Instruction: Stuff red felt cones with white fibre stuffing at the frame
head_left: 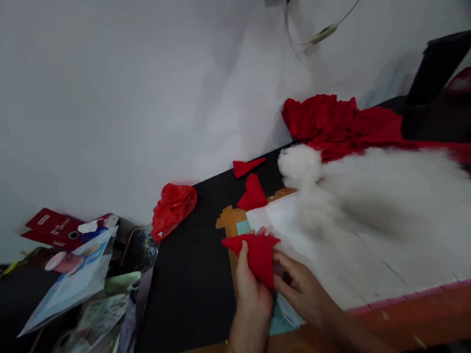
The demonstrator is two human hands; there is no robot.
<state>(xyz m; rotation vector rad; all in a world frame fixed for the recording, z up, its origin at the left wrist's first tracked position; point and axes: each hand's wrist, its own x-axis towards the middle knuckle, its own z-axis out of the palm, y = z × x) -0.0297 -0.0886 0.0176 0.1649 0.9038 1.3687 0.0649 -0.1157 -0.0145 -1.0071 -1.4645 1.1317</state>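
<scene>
A small triangular piece of red fabric, with pointed corners, is held above the near-left end of the white sheet. My left hand is closed around it from below, thumb on the front and fingertips showing behind its top edge. At the piece's right edge, my right hand pinches the cloth between thumb and curled fingers. Two similar red pieces lie beyond, a standing-up folded one and a slim pointed one. White fluffy stuffing is heaped to the right.
Gathered red cloth lies against the wall, near a dark upright panel. A crumpled red plastic bag rests on the black tabletop. To the left are a red box, plastic packets and a pale green tray.
</scene>
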